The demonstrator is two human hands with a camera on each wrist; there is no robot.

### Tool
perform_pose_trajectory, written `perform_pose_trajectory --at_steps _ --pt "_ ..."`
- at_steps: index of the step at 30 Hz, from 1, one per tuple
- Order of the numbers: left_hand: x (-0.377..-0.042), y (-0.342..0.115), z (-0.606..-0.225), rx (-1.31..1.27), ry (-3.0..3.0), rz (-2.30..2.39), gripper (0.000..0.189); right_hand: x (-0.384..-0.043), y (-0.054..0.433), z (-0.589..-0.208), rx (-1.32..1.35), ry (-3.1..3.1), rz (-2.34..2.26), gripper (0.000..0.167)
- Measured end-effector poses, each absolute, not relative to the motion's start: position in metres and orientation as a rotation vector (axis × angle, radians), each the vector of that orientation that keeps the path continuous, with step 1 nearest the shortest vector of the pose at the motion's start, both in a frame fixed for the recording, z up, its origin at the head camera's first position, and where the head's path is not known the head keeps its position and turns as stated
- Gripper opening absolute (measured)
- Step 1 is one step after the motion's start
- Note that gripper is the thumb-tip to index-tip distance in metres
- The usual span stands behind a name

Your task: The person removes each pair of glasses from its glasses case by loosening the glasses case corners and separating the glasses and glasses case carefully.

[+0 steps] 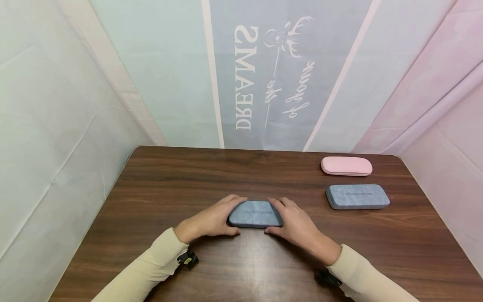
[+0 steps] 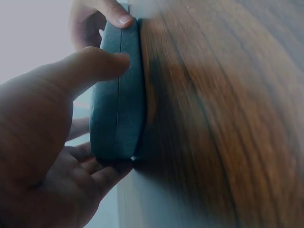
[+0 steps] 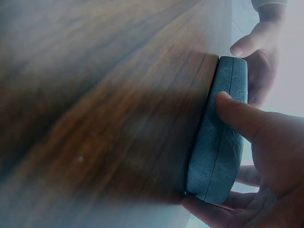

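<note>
A blue-grey, marble-patterned glasses case (image 1: 255, 214) with small dark lettering on its lid lies closed on the table between both hands. The left hand (image 1: 216, 216) grips its left end, thumb on the near side and fingers around the far side. At the other end the right hand (image 1: 298, 222) holds it the same way. In the left wrist view, the case's side (image 2: 117, 99) shows a seam and the left thumb pressed near it. The right wrist view shows the right thumb against the case's side (image 3: 216, 147), its lower face down on the wood.
To the right on the brown wooden table (image 1: 181, 176) lies a second blue-grey glasses case (image 1: 357, 197). Behind it, near the far edge, is a pink glasses case (image 1: 346, 166). Printed fabric (image 1: 260, 84) hangs along the table's back, with pale cloth at both sides.
</note>
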State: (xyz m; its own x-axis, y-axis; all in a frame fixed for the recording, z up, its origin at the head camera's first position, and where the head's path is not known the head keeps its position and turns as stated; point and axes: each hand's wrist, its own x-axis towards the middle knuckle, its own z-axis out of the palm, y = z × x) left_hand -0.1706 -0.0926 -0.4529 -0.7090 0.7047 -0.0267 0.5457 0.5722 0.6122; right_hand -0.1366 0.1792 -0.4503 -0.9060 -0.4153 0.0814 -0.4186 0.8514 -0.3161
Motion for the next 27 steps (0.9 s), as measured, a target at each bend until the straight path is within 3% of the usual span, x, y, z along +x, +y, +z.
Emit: perform_pose_trajectory --at_steps 17,27 --pt "-0.168 -0.084 -0.454 1.001 2.646 0.744 0.079 -0.151 0.205 -0.448 1.087 -2.959 0.633 0.092" --pt "-0.168 -0.081 -0.453 1.004 2.667 0.732 0.075 -0.157 0.208 -0.445 1.181 -2.950 0.516 0.092"
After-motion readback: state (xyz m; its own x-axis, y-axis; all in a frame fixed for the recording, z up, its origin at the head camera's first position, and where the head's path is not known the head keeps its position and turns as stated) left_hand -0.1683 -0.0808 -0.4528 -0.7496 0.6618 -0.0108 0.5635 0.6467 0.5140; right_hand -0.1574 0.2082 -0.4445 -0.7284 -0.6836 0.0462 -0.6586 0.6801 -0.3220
